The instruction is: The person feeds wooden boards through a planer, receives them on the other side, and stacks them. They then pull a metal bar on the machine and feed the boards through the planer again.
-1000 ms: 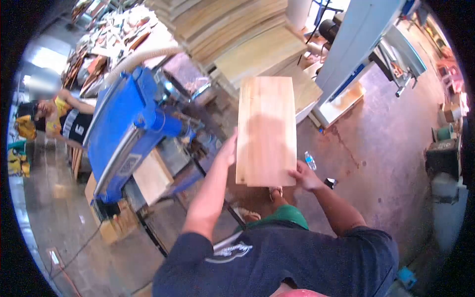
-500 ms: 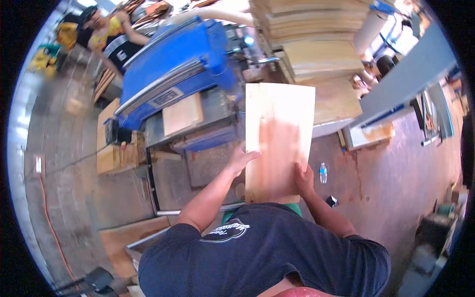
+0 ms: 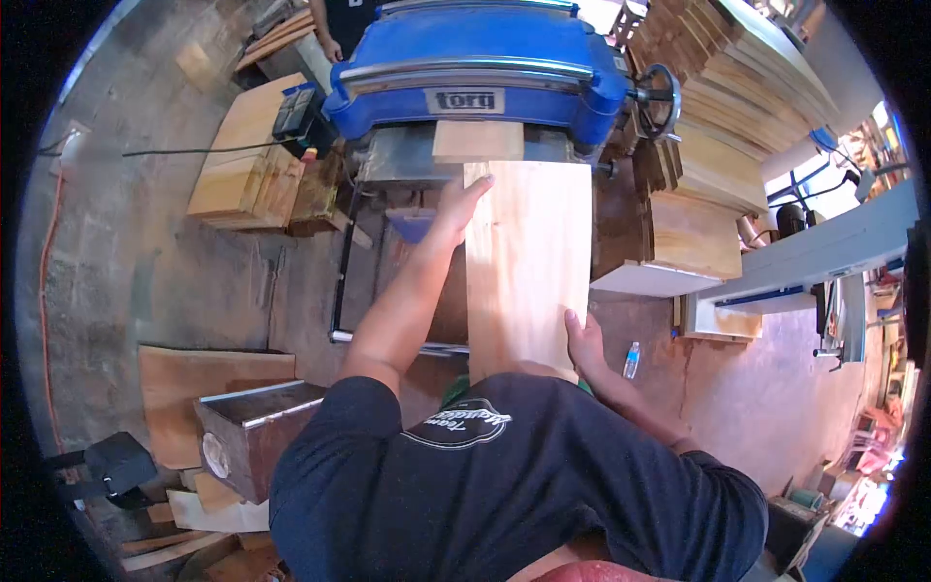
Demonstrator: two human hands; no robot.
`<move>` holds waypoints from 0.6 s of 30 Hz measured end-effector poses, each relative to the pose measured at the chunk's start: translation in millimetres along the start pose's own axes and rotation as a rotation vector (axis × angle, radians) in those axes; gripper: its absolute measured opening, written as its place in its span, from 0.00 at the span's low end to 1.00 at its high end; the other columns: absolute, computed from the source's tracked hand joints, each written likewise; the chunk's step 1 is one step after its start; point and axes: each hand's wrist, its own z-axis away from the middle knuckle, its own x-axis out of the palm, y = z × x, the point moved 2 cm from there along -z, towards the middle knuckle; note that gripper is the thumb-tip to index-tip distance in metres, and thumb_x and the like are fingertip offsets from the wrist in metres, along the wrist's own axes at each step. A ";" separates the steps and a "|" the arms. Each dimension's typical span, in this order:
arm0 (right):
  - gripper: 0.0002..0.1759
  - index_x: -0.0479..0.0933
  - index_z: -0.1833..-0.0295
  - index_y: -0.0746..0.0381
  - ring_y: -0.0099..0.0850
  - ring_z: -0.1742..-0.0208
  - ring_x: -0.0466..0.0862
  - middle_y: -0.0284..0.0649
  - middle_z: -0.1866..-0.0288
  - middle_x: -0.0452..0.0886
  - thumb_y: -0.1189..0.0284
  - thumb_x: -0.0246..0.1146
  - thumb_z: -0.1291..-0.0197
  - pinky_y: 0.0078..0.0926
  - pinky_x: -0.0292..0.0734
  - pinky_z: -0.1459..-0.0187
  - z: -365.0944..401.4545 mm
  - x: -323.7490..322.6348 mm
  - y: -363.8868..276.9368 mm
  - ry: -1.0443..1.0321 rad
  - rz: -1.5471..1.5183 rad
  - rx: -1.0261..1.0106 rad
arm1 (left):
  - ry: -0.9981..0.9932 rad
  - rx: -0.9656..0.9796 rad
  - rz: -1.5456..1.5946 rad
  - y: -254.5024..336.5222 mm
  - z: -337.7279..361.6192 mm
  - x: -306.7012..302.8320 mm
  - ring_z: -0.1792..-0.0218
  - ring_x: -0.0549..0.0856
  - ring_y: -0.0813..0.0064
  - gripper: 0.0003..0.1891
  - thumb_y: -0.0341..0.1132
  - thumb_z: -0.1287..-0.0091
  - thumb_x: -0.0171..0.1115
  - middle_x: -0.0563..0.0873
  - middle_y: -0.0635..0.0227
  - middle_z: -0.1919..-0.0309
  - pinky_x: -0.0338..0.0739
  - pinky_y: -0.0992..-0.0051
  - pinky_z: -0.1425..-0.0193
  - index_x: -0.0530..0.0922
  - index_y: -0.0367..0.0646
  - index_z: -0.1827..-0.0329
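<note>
1. The left hand (image 3: 464,204) is gripping the wooden board (image 3: 529,262) by its left edge near the far corner, the thumb pressing on the upper face and the fingers going out of sight beneath.
2. The right hand (image 3: 585,344) is clasping the same board's right edge, nearer the body, its thumb showing along the side.
3. The board is lying lengthwise between both hands, its near end reaching the black T-shirt (image 3: 582,485) and its far end pointing at the blue thickness planer (image 3: 475,44); whether that end is touching the planer's metal bed (image 3: 402,155) is hard to tell.
4. The T-shirt is showing "Team" in white, above a larger script word that is probably reading "Hayudin", though the folds are blurring it.
5. A second, paler board (image 3: 477,140) is resting on the bed, partly under the planer head.
6. The planer's front is carrying a plate (image 3: 465,100) reading "torq", with a spoked handwheel (image 3: 658,101) sitting at its right end.
7. Another person's hand (image 3: 333,48) is hanging beside the planer's left end.
8. Stacked planks (image 3: 713,160) are standing to the right, and a blue-labelled plastic bottle (image 3: 632,360) is standing or lying on the floor (image 3: 737,398).
</note>
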 end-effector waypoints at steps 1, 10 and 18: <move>0.22 0.77 0.46 0.71 0.28 0.54 0.81 0.42 0.56 0.84 0.61 0.60 0.30 0.29 0.76 0.51 0.3 8.5 2.7 0.006 0.054 0.059 | -0.001 0.000 0.008 -7.4 0.6 -14.8 0.54 0.85 0.72 0.20 0.40 0.35 0.68 0.87 0.61 0.52 0.79 0.70 0.49 0.81 0.34 0.47; 0.33 0.78 0.47 0.71 0.28 0.54 0.81 0.42 0.55 0.84 0.47 0.59 0.32 0.30 0.75 0.50 -28.2 66.4 2.7 -0.032 0.107 0.335 | -0.139 -0.407 -0.083 -129.8 93.1 -103.5 0.43 0.82 0.59 0.27 0.41 0.36 0.68 0.82 0.52 0.43 0.77 0.59 0.38 0.75 0.34 0.38; 0.41 0.72 0.39 0.75 0.37 0.45 0.80 0.52 0.46 0.81 0.44 0.59 0.35 0.36 0.74 0.44 -103.2 116.2 -6.9 0.024 0.089 0.309 | 0.007 -0.642 -0.053 -143.3 153.0 -133.6 0.56 0.85 0.68 0.26 0.47 0.38 0.70 0.84 0.60 0.53 0.84 0.65 0.53 0.77 0.39 0.43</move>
